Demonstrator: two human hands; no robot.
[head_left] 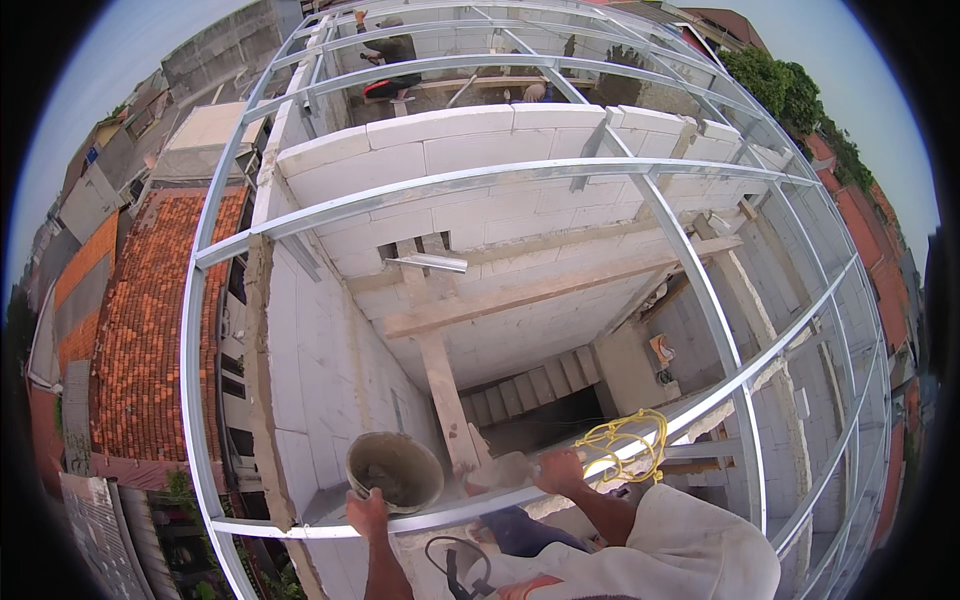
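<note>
Bucket was up high!
Left hand pinched its rim, right hand gripped a trowel; a slip (steep drop!) could've tipped it.

No words, numbers, brands or signs could be read anywhere in the scene. At the near edge, the person's pale garment bore a red-orange patch; it may have been print, but the rim of the view cut it off and no letters could be made out. Farther off to the right, an orange-and-white object showed markings too small to tell as lettering.
</note>
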